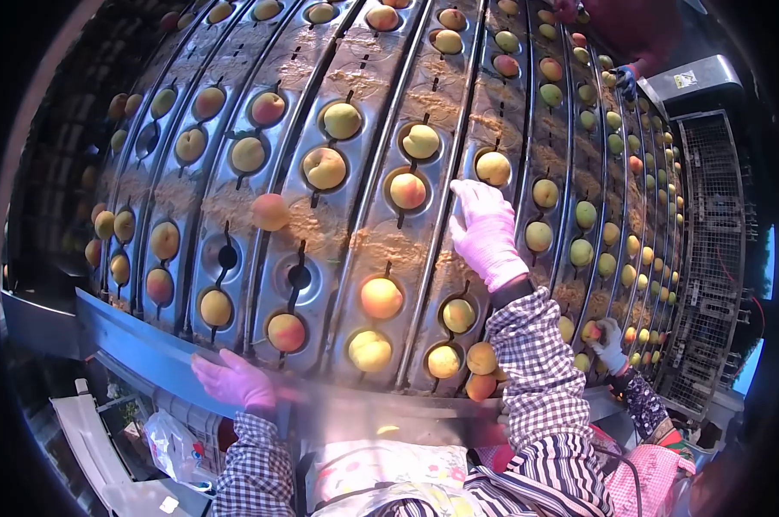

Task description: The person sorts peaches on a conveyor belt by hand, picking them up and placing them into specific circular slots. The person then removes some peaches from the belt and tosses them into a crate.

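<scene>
fingers (470, 191) of the right hand (493, 246) and left hand (236, 382) are open, apparently gripping nothing, with most nearby peaches (342, 121) seated in cups (314, 277) and one loose peach (270, 212) unseated between cups.

A plastic bag (170, 445) sits by a crate (206, 424).

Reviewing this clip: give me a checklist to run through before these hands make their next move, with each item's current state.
1. Left hand free of fruit: ok, open near the edge.
2. Right hand free of fruit: cannot tell, its palm is hidden.
3. Loose peach seated in a cup: not ok, it lies between cups.
4. Cups nearest that peach on the near side filled: not ok, two are empty.
5. Co-worker's gloved hand apart from both hands: ok, off to the right.
</scene>
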The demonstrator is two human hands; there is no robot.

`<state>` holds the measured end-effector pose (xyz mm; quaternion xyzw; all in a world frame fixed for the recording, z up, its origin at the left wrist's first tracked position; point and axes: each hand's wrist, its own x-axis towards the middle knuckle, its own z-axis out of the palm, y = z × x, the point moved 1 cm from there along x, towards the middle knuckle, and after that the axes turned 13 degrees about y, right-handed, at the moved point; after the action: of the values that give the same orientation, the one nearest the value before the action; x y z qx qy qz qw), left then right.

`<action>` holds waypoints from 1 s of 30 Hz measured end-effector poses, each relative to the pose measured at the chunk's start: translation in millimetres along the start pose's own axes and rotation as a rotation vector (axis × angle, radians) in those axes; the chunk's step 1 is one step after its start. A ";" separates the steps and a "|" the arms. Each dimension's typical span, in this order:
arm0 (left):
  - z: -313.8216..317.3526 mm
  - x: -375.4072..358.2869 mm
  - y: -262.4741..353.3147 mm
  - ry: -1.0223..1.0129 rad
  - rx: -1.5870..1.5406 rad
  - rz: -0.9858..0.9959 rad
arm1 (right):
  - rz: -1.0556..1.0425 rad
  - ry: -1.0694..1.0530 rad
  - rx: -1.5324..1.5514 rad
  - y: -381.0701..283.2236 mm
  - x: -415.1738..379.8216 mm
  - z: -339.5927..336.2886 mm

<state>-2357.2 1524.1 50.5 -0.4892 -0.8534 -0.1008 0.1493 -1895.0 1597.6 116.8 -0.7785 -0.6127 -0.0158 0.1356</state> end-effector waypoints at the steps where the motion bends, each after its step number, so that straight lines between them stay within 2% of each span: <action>1: 1.0 -0.6 -0.6 -0.001 0.001 -0.001 | -0.029 0.011 0.054 -11.0 6.6 8.2; 4: 3.0 0.0 0.9 0.012 -0.013 -0.003 | -0.108 0.036 0.182 -34.7 23.5 37.6; 5: 3.1 -0.1 0.8 0.017 -0.018 -0.003 | -0.089 -0.041 0.194 -38.8 27.6 43.6; 6: 3.0 0.1 0.9 0.017 -0.023 -0.002 | -0.104 -0.023 0.137 -42.4 31.6 47.2; 11: 0.0 -1.0 4.2 0.020 -0.056 -0.020 | 0.060 -0.043 0.101 -49.4 33.9 46.0; 14: -1.0 -0.6 5.2 0.015 -0.072 -0.031 | 0.081 -0.051 0.125 -47.9 40.6 41.7; 16: -1.2 -0.2 6.0 -0.003 -0.064 -0.047 | 0.133 0.022 0.157 -42.1 51.2 37.4; 18: -3.6 0.7 6.7 -0.020 -0.045 -0.059 | 0.012 0.169 0.101 -29.8 64.0 46.6; 24: 2.6 3.2 4.2 -0.005 -0.015 -0.067 | -0.144 -0.016 -0.130 -12.6 101.5 66.6; 26: 3.1 9.7 4.0 -0.021 -0.006 -0.074 | -0.111 -0.108 -0.166 -16.0 111.8 60.3; 28: 2.7 14.7 0.0 -0.030 -0.009 -0.072 | 0.025 -0.172 -0.098 -22.4 113.7 42.8; 30: 6.5 24.1 -1.4 -0.014 -0.032 -0.067 | 0.092 -0.092 -0.082 -17.9 110.5 48.4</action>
<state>-2370.9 1544.8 52.9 -0.4634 -0.8686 -0.1160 0.1317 -1891.5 1717.5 94.7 -0.8107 -0.5806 0.0011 0.0761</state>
